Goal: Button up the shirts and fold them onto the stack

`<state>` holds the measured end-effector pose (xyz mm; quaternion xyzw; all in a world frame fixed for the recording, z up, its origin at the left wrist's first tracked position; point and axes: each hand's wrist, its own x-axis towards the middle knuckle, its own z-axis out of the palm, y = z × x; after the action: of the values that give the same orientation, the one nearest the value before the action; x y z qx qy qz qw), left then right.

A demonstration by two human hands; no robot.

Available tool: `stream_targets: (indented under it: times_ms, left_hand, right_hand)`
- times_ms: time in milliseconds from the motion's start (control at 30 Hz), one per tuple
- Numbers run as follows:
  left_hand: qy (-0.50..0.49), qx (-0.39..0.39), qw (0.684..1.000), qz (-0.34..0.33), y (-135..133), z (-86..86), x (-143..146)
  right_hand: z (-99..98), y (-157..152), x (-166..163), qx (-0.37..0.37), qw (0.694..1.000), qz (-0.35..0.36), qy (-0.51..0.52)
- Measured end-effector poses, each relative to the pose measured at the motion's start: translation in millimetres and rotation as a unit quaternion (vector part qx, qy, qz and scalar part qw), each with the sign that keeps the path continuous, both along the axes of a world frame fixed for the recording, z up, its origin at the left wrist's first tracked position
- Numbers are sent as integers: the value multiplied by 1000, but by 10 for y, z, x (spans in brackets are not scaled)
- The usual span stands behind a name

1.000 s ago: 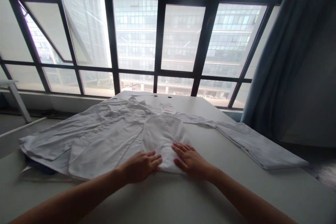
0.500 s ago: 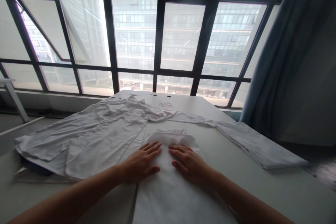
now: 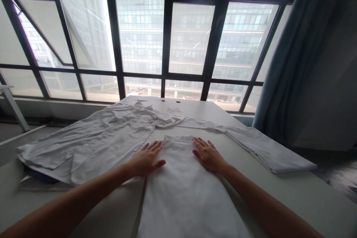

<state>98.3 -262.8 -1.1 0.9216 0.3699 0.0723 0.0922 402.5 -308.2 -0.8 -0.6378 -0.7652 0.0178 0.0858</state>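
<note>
At the near edge of the white table (image 3: 292, 197), a long panel of white cloth (image 3: 184, 193) lies flat, running from below the view up toward the middle of the tabletop, its far end doubled over in a narrow band (image 3: 178, 138). Both hands rest palm down at that far end, neither closing on anything, fingers spread wide. The left hand (image 3: 146, 159) sits at the panel's left edge, its thumb on the cloth, while the right hand (image 3: 208, 155) presses on the right edge. Just beyond and to the left lies a crumpled white shirt (image 3: 106, 137), with something dark (image 3: 39, 176) showing beneath its lower edge. A long white sleeve (image 3: 267, 148) stretches off to the right along the table. Farther out, a tall gridded window (image 3: 142, 33) looks onto a glass office building (image 3: 189, 41), and a blue-grey curtain (image 3: 290, 52) hangs at the right
</note>
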Motion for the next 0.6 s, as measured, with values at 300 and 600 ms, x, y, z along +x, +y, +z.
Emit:
stream_targets:
  times_ms: [300,600]
  left_hand:
    - [42,-48,998,10,349,-66,219]
    - [18,12,998,-61,-5,79,83]
  right_hand:
    - [-28,-1,23,-84,996,-5,30]
    - [-124,66,166,-40,981,-185,30]
